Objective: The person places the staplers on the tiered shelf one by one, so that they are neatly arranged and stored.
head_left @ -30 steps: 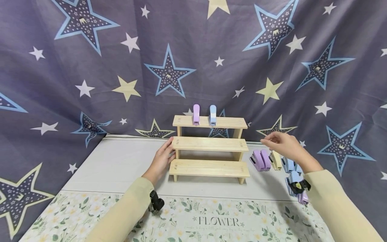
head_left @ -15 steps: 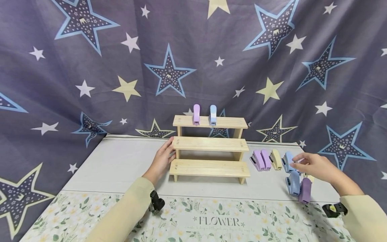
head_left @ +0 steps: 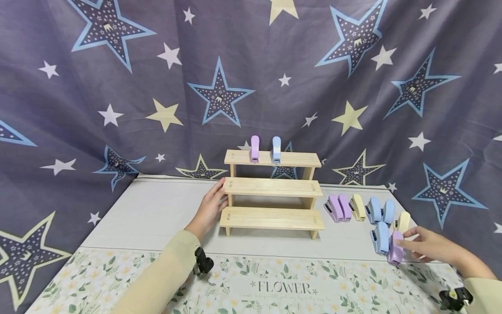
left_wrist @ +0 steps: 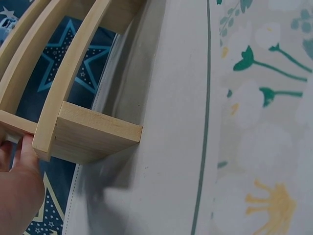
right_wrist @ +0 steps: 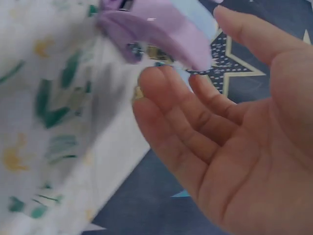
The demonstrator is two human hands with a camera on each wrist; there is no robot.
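In the head view, my left hand (head_left: 209, 209) holds the left end of a three-step wooden display rack (head_left: 272, 187). The left wrist view shows its fingertips against the rack's wooden side (left_wrist: 98, 132), the rest partly hidden. My right hand (head_left: 433, 246) reaches to a purple stapler (head_left: 396, 247) at the front right of a stapler group. In the right wrist view, thumb and fingers stand apart beside the purple stapler (right_wrist: 161, 29), not closed round it. On the rack's top step stand another purple stapler (head_left: 255, 149) and a blue stapler (head_left: 276, 149).
Right of the rack stand two purple staplers (head_left: 339, 208), a yellow stapler (head_left: 357, 207), several blue staplers (head_left: 380, 237) and a second yellow stapler (head_left: 403, 221). A flower-printed mat (head_left: 282, 283) covers the front, and a starry curtain (head_left: 251, 87) hangs behind.
My right hand has moved right and toward me, from above the far staplers down to the front purple one. The left hand and the rack have stayed in place.
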